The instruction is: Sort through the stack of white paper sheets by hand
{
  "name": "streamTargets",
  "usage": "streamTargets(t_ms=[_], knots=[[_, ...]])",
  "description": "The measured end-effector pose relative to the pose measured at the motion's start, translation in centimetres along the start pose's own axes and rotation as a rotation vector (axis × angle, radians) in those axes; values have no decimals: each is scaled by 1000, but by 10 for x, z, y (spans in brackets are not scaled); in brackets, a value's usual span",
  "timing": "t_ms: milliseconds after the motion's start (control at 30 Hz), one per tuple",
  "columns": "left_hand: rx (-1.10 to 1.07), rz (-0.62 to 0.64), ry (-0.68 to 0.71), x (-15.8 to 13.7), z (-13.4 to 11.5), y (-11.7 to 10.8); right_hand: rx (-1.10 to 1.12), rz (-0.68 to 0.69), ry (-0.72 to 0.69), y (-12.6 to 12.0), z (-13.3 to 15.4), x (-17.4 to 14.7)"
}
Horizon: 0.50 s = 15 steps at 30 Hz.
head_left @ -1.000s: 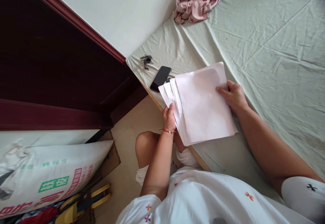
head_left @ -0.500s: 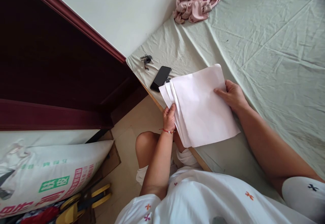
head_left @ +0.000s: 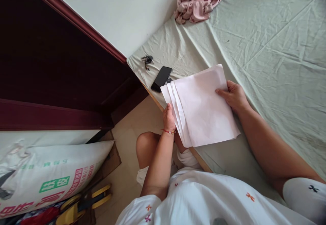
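Note:
A small stack of white paper sheets (head_left: 203,106) is held up above the edge of the bed, its left edges fanned out in steps. My right hand (head_left: 234,96) grips the right edge, thumb on top and fingers hidden underneath. At the left edge is my left hand (head_left: 169,117), with a red beaded string on its wrist. Its thumb stands up along the sheets' edge, and its other fingers are hidden behind the paper. Just past the stack's upper left corner lies a black smartphone (head_left: 162,78), partly beside a small dark object.
A pale green sheet (head_left: 275,62) covers the bed. On it lie a bunch of keys (head_left: 147,60) and a crumpled pink cloth (head_left: 197,5). A printed white sack (head_left: 56,174) and yellow-strapped slippers (head_left: 100,196) are on the floor at left, below dark red woodwork (head_left: 63,48).
My left thumb has moved off the top of the sheets to their edge. The left edges of the stack have shifted slightly and show more evenly spaced steps. My right hand keeps its grip.

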<state>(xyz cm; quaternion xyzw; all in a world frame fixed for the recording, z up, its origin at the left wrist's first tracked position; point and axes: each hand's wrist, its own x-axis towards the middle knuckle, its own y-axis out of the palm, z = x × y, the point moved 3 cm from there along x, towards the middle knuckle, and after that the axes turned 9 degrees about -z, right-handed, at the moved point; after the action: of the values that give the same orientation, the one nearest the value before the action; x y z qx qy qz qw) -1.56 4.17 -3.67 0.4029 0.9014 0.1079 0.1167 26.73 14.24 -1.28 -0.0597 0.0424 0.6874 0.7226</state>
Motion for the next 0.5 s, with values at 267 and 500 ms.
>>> streamTargets(t_ms=[267,500], knots=[[23,-23,15,0,-2,-1,11,-7,-7,0,0,0],[30,4,8,-6,-5,6,18,-9,2,1,1,-1]])
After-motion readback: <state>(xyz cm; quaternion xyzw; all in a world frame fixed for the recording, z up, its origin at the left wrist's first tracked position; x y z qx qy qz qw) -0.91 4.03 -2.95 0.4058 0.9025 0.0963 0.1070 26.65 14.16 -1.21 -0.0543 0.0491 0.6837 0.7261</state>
